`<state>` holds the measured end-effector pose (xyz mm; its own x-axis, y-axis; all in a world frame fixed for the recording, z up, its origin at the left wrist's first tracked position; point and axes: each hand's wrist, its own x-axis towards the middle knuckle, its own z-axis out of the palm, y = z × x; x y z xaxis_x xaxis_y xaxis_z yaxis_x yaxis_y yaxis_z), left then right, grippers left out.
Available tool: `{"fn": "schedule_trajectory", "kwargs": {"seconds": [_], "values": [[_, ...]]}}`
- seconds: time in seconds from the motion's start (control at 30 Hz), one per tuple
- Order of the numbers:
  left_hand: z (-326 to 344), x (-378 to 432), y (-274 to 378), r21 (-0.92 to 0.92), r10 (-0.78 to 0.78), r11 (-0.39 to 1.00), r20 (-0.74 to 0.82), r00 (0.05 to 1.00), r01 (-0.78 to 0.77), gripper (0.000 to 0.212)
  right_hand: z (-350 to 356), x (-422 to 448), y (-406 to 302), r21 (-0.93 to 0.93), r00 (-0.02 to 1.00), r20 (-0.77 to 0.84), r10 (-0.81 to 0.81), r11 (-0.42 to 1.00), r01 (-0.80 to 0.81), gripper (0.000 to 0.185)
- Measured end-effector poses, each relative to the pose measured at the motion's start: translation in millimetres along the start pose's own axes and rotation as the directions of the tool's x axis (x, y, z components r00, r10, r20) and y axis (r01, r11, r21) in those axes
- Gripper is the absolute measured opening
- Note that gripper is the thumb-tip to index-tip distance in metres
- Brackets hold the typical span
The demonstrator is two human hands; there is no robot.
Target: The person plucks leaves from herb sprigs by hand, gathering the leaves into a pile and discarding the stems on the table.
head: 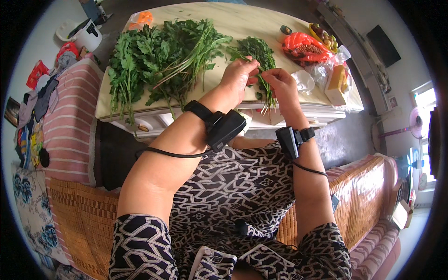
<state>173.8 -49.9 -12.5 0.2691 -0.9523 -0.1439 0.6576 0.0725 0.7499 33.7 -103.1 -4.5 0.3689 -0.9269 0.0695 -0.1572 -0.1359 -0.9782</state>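
My left hand holds a thin leafy green stem between thumb and fingers, above the table's front edge. Close to its right, my right hand has thumb and forefinger pinched together at the stem's lower part; the exact contact is too small to see clearly. Under and behind both hands lies a small bunch of greens, its stalks hanging over the table edge. A larger heap of leafy greens, with lobed leaves and long pale stalks, spreads over the left side of the marble-patterned table.
On the table's right are a red plastic bag of small brown items, a yellow bag of fruit, clear plastic bags and a yellow-and-white box. An orange item in plastic sits back left. Drawers front the table.
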Motion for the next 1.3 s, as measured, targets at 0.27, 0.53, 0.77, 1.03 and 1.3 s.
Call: {"fn": "schedule_trajectory", "kwargs": {"seconds": [0.27, 0.53, 0.77, 1.03, 1.3], "values": [[-7.1, 1.7, 4.1, 0.102, 0.004, 0.995, -0.111, 0.994, 0.008, 0.012, -12.7, 12.0, 18.0, -0.151, 1.0, -0.003, 0.03, 0.988, -0.03, 0.023], [-11.3, -0.4, 5.3, 0.211, -0.075, 0.972, -0.14, 0.987, 0.104, 0.014, -16.2, 22.8, 37.0, -0.532, 0.97, -0.03, -0.24, 0.826, 0.188, 0.023], [-12.0, -1.2, 4.5, 0.212, -0.12, 0.967, -0.12, 0.985, 0.144, 0.014, -10.7, 28.3, 42.0, -0.708, 0.984, -0.05, -0.173, 0.701, 0.088, 0.029], [-9.9, -3.7, 5.1, 0.226, -0.134, 0.961, -0.12, 0.984, 0.158, 0.013, -6.3, 33.3, 48.1, -0.718, 0.972, -0.169, -0.162, 0.696, -0.009, 0.031], [-8.9, -4.2, 2.2, 0.235, -0.141, 0.959, -0.079, 0.987, 0.156, 0.014, -11.2, 32.0, 39.5, -0.527, 0.972, -0.144, -0.185, 0.846, 0.083, 0.025]]}}
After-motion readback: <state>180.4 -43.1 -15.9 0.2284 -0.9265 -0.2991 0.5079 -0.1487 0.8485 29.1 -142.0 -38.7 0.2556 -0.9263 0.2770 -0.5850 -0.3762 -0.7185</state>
